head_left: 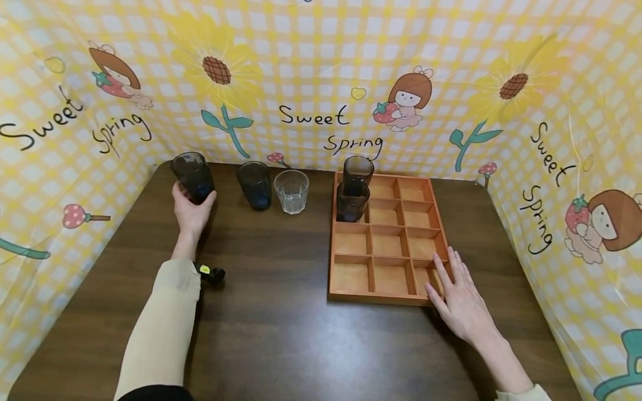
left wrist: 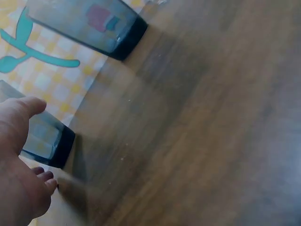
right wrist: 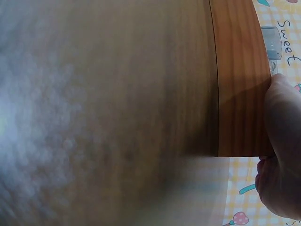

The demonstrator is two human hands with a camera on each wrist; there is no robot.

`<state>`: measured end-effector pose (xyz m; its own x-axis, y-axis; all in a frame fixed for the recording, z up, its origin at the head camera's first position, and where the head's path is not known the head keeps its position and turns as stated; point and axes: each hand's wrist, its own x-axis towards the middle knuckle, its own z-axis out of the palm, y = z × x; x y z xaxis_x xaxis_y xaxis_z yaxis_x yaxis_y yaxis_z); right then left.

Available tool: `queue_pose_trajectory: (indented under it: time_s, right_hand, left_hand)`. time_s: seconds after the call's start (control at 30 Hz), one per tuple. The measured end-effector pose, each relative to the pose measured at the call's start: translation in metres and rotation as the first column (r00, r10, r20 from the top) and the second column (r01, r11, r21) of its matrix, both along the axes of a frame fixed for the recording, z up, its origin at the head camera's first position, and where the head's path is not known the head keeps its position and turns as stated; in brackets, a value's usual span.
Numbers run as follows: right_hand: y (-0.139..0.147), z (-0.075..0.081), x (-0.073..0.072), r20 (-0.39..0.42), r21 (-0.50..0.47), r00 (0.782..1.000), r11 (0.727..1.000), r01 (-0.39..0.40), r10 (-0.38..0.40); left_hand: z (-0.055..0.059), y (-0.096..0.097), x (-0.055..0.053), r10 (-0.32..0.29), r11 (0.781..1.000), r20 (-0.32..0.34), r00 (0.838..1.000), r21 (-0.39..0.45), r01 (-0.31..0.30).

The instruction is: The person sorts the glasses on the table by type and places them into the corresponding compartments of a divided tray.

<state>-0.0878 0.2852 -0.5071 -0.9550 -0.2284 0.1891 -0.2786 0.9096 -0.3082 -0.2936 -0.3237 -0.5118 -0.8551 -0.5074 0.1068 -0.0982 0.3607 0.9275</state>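
At the far left of the table, my left hand [head_left: 190,214] is curled round the lower part of a dark tinted drinking glass [head_left: 194,174]. In the left wrist view, the thumb lies along the near side of this glass [left wrist: 44,136] and the fingertips [left wrist: 46,175] show past its other side. A second dark glass [head_left: 256,186] stands to the right, then a clear glass [head_left: 292,192]. My right hand [head_left: 463,303] rests with extended fingers on the near right corner of a wooden compartment box [head_left: 381,299]. Its thumb lies at the rim in the right wrist view.
Two dark glasses, one in the far left compartment [head_left: 358,170] and one in the compartment just nearer [head_left: 353,203], stand in the box. A yellow checked cloth [head_left: 311,72] walls the brown table [head_left: 271,334] at the back and sides.
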Motion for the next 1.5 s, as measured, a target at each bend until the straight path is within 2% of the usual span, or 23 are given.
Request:
queue_pose_trajectory:
  time_s: [0.17, 0.27, 0.43, 0.63, 0.9, 1.0, 1.13, 1.3, 1.5]
  right_hand:
    - [0.000, -0.001, -0.001, -0.009, 0.010, 1.000, 1.000, -0.007, 0.007]
    - [0.000, -0.001, -0.001, -0.016, 0.011, 1.000, 1.000, -0.005, 0.005]
    - [0.000, -0.002, -0.001, -0.015, 0.011, 1.000, 1.000, 0.002, -0.002]
    - [0.000, -0.002, -0.001, -0.007, 0.018, 1.000, 1.000, 0.006, -0.006]
    - [0.000, -0.003, 0.000, -0.016, 0.015, 1.000, 1.000, 0.011, -0.011]
    - [0.000, -0.002, 0.000, -0.024, 0.018, 1.000, 1.000, 0.012, -0.012]
    - [-0.001, -0.003, 0.000, -0.035, 0.014, 0.999, 1.000, 0.009, -0.008]
    - [-0.001, -0.002, 0.000, -0.026, 0.009, 1.000, 1.000, 0.012, -0.012]
    - [0.000, -0.001, 0.000, -0.007, 0.004, 1.000, 1.000, 0.015, -0.014]
  left_hand:
    - [-0.001, -0.006, -0.005, 0.003, 1.000, 0.022, 1.000, 0.006, -0.003]
    - [0.000, -0.006, -0.007, -0.004, 1.000, 0.011, 1.000, 0.006, 0.004]
    - [0.003, -0.003, -0.014, 0.005, 1.000, -0.040, 0.999, 0.020, -0.004]
    - [0.001, 0.000, -0.019, 0.056, 0.998, -0.099, 0.993, 0.030, -0.053]
    - [-0.002, 0.002, -0.022, 0.123, 0.992, -0.184, 0.975, 0.062, -0.114]
    - [-0.001, 0.002, -0.019, 0.129, 0.990, -0.199, 0.972, 0.078, -0.115]
    - [-0.001, 0.002, -0.012, 0.127, 0.990, -0.224, 0.966, 0.083, -0.111]
    - [-0.003, 0.005, -0.001, 0.131, 0.990, -0.285, 0.949, 0.087, -0.111]
    - [0.002, 0.012, 0.014, 0.104, 0.994, -0.335, 0.937, 0.022, -0.102]
